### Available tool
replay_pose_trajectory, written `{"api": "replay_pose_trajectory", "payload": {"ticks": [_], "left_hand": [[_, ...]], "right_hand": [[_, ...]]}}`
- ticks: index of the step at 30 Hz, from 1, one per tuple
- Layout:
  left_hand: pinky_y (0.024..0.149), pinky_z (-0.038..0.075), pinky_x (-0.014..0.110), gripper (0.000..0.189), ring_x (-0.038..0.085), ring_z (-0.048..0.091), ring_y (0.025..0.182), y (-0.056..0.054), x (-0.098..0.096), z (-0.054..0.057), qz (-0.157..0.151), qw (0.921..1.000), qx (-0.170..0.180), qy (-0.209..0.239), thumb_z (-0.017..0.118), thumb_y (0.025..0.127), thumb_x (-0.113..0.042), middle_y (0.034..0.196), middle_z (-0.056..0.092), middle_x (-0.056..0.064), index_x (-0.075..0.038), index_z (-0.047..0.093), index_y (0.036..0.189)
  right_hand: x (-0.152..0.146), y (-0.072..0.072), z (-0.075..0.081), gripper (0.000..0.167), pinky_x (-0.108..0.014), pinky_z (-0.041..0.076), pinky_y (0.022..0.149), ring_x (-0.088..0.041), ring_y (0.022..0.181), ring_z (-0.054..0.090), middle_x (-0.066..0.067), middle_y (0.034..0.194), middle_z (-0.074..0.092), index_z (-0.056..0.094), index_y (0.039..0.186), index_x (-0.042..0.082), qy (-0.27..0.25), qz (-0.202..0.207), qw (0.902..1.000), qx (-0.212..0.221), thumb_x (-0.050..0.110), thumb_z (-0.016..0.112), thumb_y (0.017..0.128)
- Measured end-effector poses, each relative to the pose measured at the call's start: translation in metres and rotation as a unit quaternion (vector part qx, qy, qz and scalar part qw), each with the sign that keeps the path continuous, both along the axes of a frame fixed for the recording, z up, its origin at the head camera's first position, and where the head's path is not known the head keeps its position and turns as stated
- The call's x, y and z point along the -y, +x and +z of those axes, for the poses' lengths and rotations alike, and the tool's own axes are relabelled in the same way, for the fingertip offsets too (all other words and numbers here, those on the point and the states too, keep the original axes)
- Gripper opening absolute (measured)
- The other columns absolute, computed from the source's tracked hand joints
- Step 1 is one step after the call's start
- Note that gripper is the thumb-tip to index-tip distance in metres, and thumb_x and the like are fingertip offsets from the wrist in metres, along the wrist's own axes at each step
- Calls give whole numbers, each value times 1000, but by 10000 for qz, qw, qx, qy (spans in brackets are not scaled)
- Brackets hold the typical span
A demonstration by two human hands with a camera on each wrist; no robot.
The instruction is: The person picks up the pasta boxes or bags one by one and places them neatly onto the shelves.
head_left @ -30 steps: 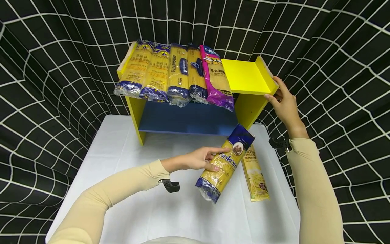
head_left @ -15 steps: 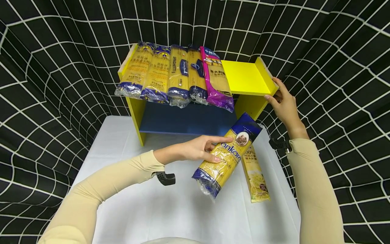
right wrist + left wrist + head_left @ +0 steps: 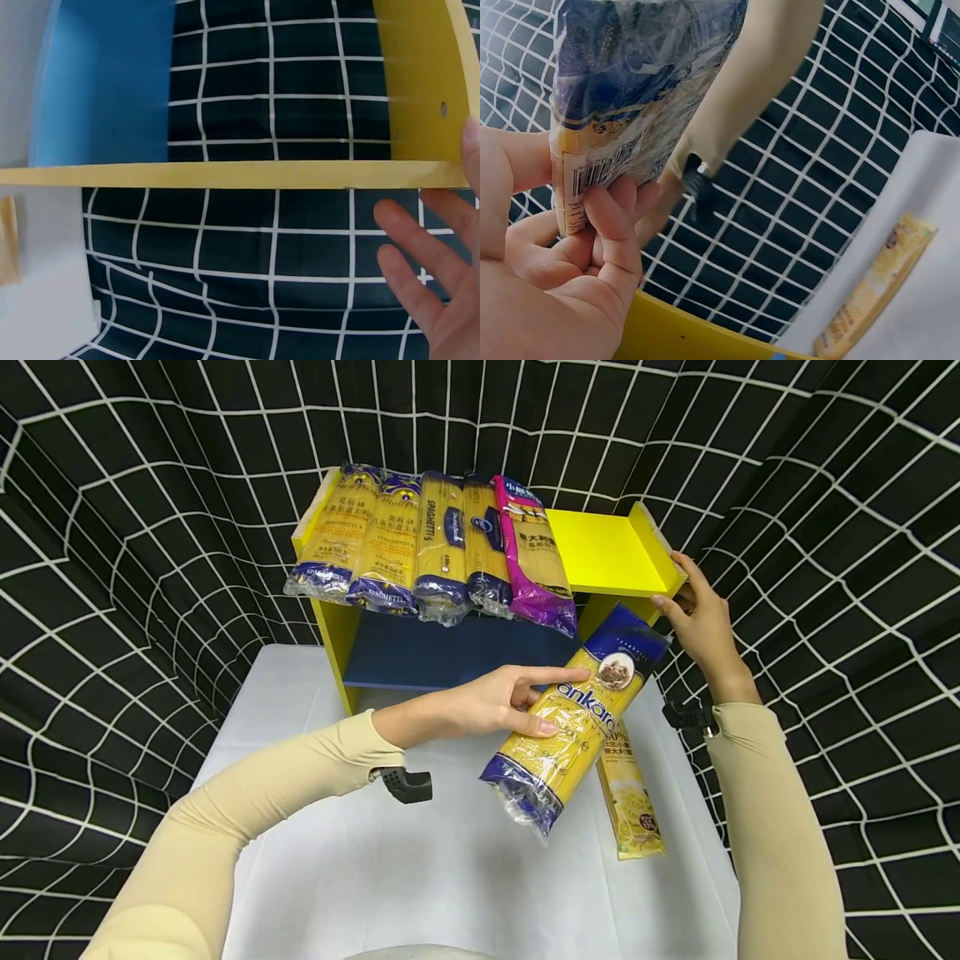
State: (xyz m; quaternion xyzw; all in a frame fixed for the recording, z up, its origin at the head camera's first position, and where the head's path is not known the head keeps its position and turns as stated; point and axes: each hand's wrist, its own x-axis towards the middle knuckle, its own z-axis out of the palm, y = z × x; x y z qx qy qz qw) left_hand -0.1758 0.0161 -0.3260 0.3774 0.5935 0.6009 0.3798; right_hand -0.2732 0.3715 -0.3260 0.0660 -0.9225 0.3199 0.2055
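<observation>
My left hand (image 3: 506, 697) grips a blue-and-yellow pack of spaghetti (image 3: 573, 747) by its side, thumb and index finger across its front. The pack is tilted, its dark blue top end leaning right, in front of the yellow-and-blue shelf (image 3: 600, 547). In the left wrist view the fingers (image 3: 615, 232) curl behind the pack by its barcode. My right hand (image 3: 705, 627) holds the shelf's upper right corner, thumb at the front edge. In the right wrist view, the other fingers (image 3: 420, 240) spread along the panel's outer side.
Several spaghetti packs (image 3: 442, 543) lie side by side on the top shelf, a pink-edged pack (image 3: 536, 552) rightmost. A yellow pasta pack (image 3: 633, 802) lies on the white table (image 3: 360, 860), partly behind the held one. A black gridded curtain (image 3: 187, 527) surrounds the table.
My left hand has lifted the spaghetti pack up and to the right, toward the shelf's right side. My right hand has stayed at the shelf corner.
</observation>
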Motion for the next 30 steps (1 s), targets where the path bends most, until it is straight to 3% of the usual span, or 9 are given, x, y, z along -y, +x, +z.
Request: {"api": "replay_pose_trajectory", "payload": {"ticks": [8,12,15,17,20,23,30], "left_hand": [[89,59,32,74,16,69,101,0,-7,26,336,9992,73,179,59,95,-1,135,59,21,-23,27,158],[91,58,33,74,18,69,102,-2,-12,37,555,9980,105,294,60,95,0,135,58,22,-22,28,157],[91,59,34,73,21,70,102,-6,-16,45,779,9964,79,325,61,94,-1,131,61,23,-22,30,157],[90,59,34,72,24,71,103,-9,-19,50,964,9949,55,300,62,94,-1,129,63,23,-22,32,156],[91,59,35,71,28,71,106,-14,-24,57,1234,9919,79,290,62,94,-2,127,64,24,-20,32,156],[92,58,35,71,32,70,109,-20,-30,63,1494,9881,159,322,63,94,-3,127,64,25,-19,32,156],[93,58,33,70,29,69,112,-38,-43,74,2122,9759,467,220,65,94,-8,127,66,20,-22,34,155]], "right_hand": [[2,2,2,64,-32,54,94,-23,114,64,-14,141,59,26,150,52,-74,-115,9997,215,35,60,98],[2,0,1,62,-45,51,104,-29,123,62,-13,145,56,27,150,51,-156,-14,9997,205,32,57,99],[2,-1,0,61,-54,49,103,-35,124,61,-14,146,54,26,150,52,-141,-16,9997,200,31,54,100],[1,0,0,61,-49,52,101,-31,119,64,-14,143,57,25,150,53,-47,-89,9998,195,31,54,101],[0,0,0,62,-31,53,92,-21,110,65,-15,140,60,25,150,52,-13,-91,9998,167,30,55,101],[0,0,0,64,-20,50,87,-22,113,64,-16,142,58,24,151,52,-71,-87,9997,236,34,57,99],[2,1,0,66,-24,52,93,-37,121,61,-16,146,54,23,151,51,-126,-25,9997,230,36,58,98]]}}
